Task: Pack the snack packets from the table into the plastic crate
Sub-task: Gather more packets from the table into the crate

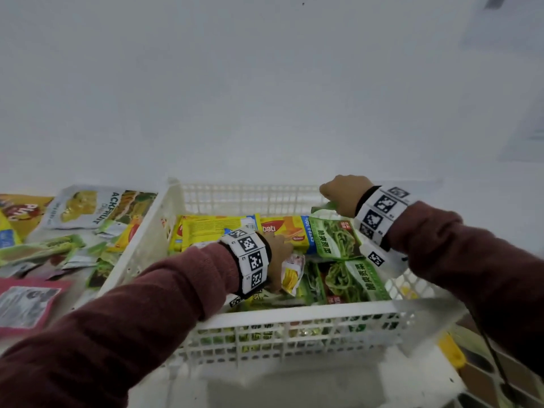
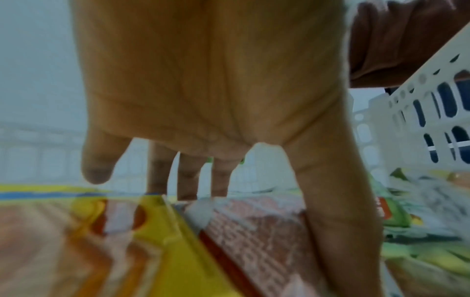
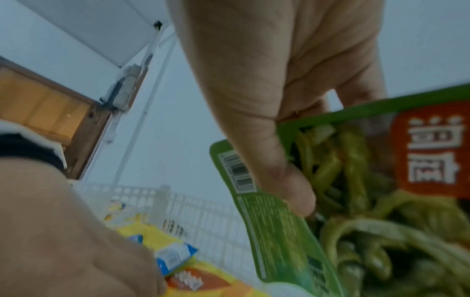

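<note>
Head view: a white plastic crate (image 1: 294, 316) fills the lower middle of the frame, standing on a white bench (image 1: 265, 113). It already holds yellow packets (image 1: 212, 228) along its far side and green packets (image 1: 362, 278) at its right. The left hand (image 1: 278, 254) is inside the crate near the centre, lying over a small packet with a yellow picture (image 1: 291, 275); its fingers are hidden here. The right hand (image 1: 344, 195) sits above the crate's far right corner, fingers curled, pinching the top edge of a green packet (image 1: 332, 234) that hangs down into the crate. At the left of the frame more packets lie loose on the bench — a white jackfruit pouch (image 1: 88, 207) and a pink one (image 1: 26, 301) among them.

Left wrist view: the left hand (image 2: 211, 90) fills the top centre, palm toward the camera, fingers (image 2: 188, 176) straight and spread, their tips touching down on a reddish packet (image 2: 254, 231) beside a yellow one (image 2: 165, 231). This grip is slack, with nothing held. The crate wall (image 2: 419, 112) stands at the right.

Right wrist view: the right hand (image 3: 279, 80) comes down from the top centre, its thumb pressed on the face of the green packet (image 3: 356, 201), the fingers behind it — a firm pinch near the packet's top edge. The crate wall (image 3: 203, 217) shows at lower centre, and the left hand (image 3: 63, 231) at lower left.
</note>
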Available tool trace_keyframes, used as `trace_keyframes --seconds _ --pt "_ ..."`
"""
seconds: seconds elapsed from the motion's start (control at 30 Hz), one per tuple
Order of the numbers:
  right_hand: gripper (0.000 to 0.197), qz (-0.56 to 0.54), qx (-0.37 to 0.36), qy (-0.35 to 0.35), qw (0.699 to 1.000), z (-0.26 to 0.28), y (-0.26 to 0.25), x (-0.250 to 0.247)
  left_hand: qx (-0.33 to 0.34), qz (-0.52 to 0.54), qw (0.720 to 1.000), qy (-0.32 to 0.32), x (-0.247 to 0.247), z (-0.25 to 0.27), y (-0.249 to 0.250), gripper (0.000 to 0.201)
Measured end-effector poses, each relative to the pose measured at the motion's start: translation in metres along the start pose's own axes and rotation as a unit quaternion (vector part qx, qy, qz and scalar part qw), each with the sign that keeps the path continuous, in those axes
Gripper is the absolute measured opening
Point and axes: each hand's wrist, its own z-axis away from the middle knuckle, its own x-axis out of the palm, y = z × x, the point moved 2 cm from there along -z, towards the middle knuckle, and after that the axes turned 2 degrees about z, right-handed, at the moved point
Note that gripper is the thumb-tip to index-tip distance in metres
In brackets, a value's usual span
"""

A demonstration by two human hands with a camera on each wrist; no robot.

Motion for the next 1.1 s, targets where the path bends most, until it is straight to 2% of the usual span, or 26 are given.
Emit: trace_keyframes --seconds 0.03,0.1,0.23,0.3,0.43,0.6,0.7,0.77,0.8,0.83,0.9,0.93,1.0,1.03,1.07,1.1 --pt "0.004 0.015 -0.006 -0.011 1.000 -0.002 -0.005 0.004 -0.001 0.009 1.000 0.002 -0.001 0.001 -0.002 0.089" --pt "0.016 0.023 -0.025 -0.072 0.997 -0.011 -0.012 0.024 0.001 0.019 1.000 0.021 -0.003 0.004 -0.005 0.088" --pt "0.059 -0.004 -0.032 -0.207 0.978 -0.017 -0.013 0.054 0.014 0.096 0.993 0.072 -0.015 0.015 -0.010 0.084" --pt "0.063 -0.027 -0.029 -0.225 0.974 -0.017 -0.010 0.055 0.021 0.172 0.982 0.080 -0.020 0.018 -0.014 0.074" --pt "0.047 -0.022 -0.028 -0.194 0.980 -0.018 -0.006 0.060 0.022 0.305 0.949 0.075 -0.025 0.022 -0.019 0.054" --pt "0.057 -0.034 -0.035 -0.191 0.980 -0.020 -0.010 0.064 -0.007 0.431 0.896 0.106 -0.028 0.021 -0.023 0.045" --pt "0.080 -0.193 -0.039 -0.155 0.968 -0.020 -0.003 0.044 -0.013 0.494 0.863 0.106 -0.030 0.023 -0.024 0.042" --pt "0.084 -0.317 -0.097 -0.092 0.939 -0.016 -0.002 0.022 -0.013 0.524 0.845 0.104 -0.032 0.022 -0.027 0.034" --pt "0.078 -0.353 -0.134 -0.058 0.924 -0.012 -0.002 0.013 -0.009 0.540 0.835 0.107 -0.034 0.022 -0.027 0.034" --pt "0.069 -0.372 -0.164 -0.027 0.913 -0.007 -0.005 0.005 -0.004 0.561 0.821 0.104 -0.036 0.024 -0.025 0.043" --pt "0.046 -0.373 -0.188 0.027 0.908 0.004 -0.012 -0.005 0.012 0.598 0.795 0.099 -0.034 0.020 -0.023 0.065" --pt "0.036 -0.367 -0.191 0.047 0.909 0.006 -0.014 -0.007 0.018 0.608 0.788 0.089 -0.035 0.021 -0.021 0.067" --pt "0.025 -0.347 -0.183 0.056 0.918 0.007 -0.014 -0.005 0.024 0.603 0.793 0.079 -0.036 0.025 -0.019 0.044" --pt "0.028 -0.329 -0.172 0.045 0.928 0.005 -0.012 -0.003 0.023 0.583 0.808 0.085 -0.037 0.024 -0.020 0.032" --pt "0.031 -0.313 -0.155 0.022 0.937 0.003 -0.009 -0.001 0.014 0.549 0.829 0.104 -0.037 0.023 -0.023 0.030" --pt "0.030 -0.309 -0.130 -0.013 0.942 0.001 -0.005 0.003 -0.004 0.501 0.858 0.115 -0.036 0.021 -0.027 0.038"
